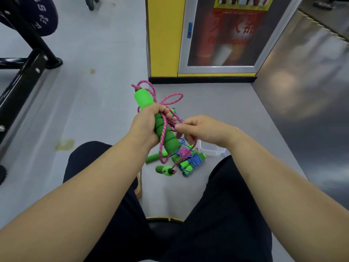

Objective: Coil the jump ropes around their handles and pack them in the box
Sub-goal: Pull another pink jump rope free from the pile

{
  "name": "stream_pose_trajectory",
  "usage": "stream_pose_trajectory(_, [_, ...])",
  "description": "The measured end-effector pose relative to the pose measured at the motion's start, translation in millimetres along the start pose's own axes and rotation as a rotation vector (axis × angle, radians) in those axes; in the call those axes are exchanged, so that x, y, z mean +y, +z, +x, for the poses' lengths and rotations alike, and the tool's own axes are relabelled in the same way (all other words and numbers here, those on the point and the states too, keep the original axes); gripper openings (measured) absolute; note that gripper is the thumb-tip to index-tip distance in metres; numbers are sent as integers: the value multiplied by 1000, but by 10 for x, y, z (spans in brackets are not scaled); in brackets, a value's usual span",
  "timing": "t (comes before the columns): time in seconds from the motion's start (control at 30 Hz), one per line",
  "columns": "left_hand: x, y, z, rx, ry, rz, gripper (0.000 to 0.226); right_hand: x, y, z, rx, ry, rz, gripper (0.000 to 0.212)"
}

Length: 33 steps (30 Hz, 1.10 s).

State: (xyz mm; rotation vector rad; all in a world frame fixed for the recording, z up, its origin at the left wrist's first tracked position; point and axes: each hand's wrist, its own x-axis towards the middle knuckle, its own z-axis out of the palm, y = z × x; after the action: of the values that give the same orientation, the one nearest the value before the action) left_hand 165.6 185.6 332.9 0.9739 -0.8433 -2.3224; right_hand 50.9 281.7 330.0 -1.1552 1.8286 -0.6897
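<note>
The left hand (146, 125) is clamped round a green foam handle (164, 129), held up over the lap. A few turns of pink rope (171, 97) cross the handle, and loose loops stick out above it. The right hand (200, 129) pinches a strand of that rope just beside the handle, fingers curled on it. By the look of it, the coiling of this rope is only begun, as most of its length hangs slack down to the floor (98, 110).

Down there lies a pile: a bundle wound in blue rope (194, 161) and one wound in pink (183, 152) seem finished, while a loose green handle (154, 157) and another with a dark end (164, 170) are not yet wrapped. The clear box (211, 149) stands just behind the pile, and nothing seems packed in it yet.

The right wrist covers much of the box, so its inside is hard to judge. Whether the left hand holds one handle or two end to end, I cannot tell. The tangle makes counting ropes unsure.
</note>
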Motion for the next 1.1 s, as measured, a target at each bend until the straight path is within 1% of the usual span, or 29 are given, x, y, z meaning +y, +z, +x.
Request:
stream_pose_trajectory(0.03, [44,-29,19,20,21,-23,30,115,15,-10,-26,20,-17,28])
stream_pose_trajectory(0.07, [96,-76,42,39,46,-43,30,252,33,-9,-46,56,-96,25])
stream_pose_trajectory(0.13, [211,-215,108,77,98,-87,28,556,66,-7,-55,164,-272,23])
stream_pose_trajectory(0.17, [271,-298,145,101,122,-91,27,688,85,-16,-48,227,-304,24])
stream_pose_trajectory(0.23, [340,-473,212,173,172,20,25,895,136,-32,0,313,-292,30])
stream_pose_trajectory(0.27, [337,-536,224,202,203,152,22,946,148,-24,43,335,-263,32])
stream_pose_trajectory(0.3, [298,-577,220,206,229,325,18,962,160,-5,98,343,-183,32])
stream_pose_trajectory(0.37, [130,-579,198,129,246,688,13,861,176,63,203,346,112,31])
stream_pose_trajectory(0.4, [30,-561,186,77,236,822,18,754,181,103,245,334,255,30])
stream_pose_trajectory(0.47, [-165,-509,166,-15,220,952,42,550,168,162,297,290,421,30])
stream_pose_trajectory(0.5, [-232,-485,159,-58,208,959,56,446,154,178,311,262,460,30])
stream_pose_trajectory(0.53, [-289,-469,156,-108,182,922,66,358,139,186,319,232,494,30])
stream_pose_trajectory(0.57, [-337,-437,147,-173,146,856,68,291,111,186,327,210,527,30])
stream_pose_trajectory(0.63, [-417,-382,126,-291,66,779,61,208,52,185,357,197,589,31])
stream_pose_trajectory(0.7, [-437,-321,86,-363,60,790,53,181,15,170,391,213,656,32])
stream_pose_trajectory(0.73, [-425,-296,68,-362,69,808,49,204,15,175,401,221,705,32])
stream_pose_trajectory(0.83, [-398,-266,88,-325,77,806,45,234,66,168,438,236,937,32])
stream_pose_trajectory(0.9, [-382,-236,84,-282,116,718,30,246,118,165,475,197,1162,28])
stream_pose_trajectory(0.93, [-380,-240,111,-229,114,661,26,269,153,162,472,176,1203,22])
stream_pose_trajectory(0.97, [-370,-242,131,-169,100,612,25,292,193,141,467,170,1168,21])
stream_pose_trajectory(1.0, [-348,-251,151,-120,93,578,23,334,260,119,420,174,1076,32])
stream_pose_trajectory(1.03, [-326,-254,154,-79,94,567,18,385,331,89,331,200,975,49])
stream_pose_trajectory(1.07, [-310,-275,171,-59,96,557,14,437,405,66,208,225,889,59])
stream_pose_trajectory(1.1, [-300,-298,179,-47,90,548,10,461,479,28,93,243,833,53])
